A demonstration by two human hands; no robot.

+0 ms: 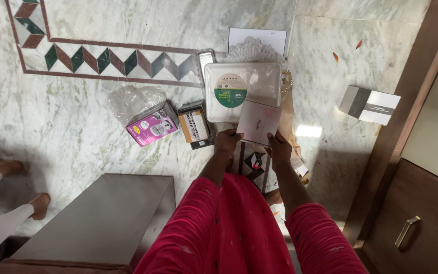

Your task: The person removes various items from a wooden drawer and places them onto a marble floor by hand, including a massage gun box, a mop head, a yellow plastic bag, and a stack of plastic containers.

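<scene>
I hold a small pale pink flat box [258, 122] low over the marble floor with both hands. My left hand [227, 141] grips its near left corner and my right hand [279, 147] grips its near right corner. The box overlaps the near edge of a clear plastic tray pack [259, 81] with a round green label. Beneath my hands lies a dark patterned box [255, 163] on a brown paper bag [289, 119].
A pink-purple carton [152, 126] with crumpled clear plastic [133, 100], an orange-and-black box [193, 126] and a phone [205, 57] lie to the left. A white-grey box [370, 104] sits right. A grey bench [102, 218] stands near left, a wooden cabinet [416, 213] right. Another person's feet [6, 167] are at far left.
</scene>
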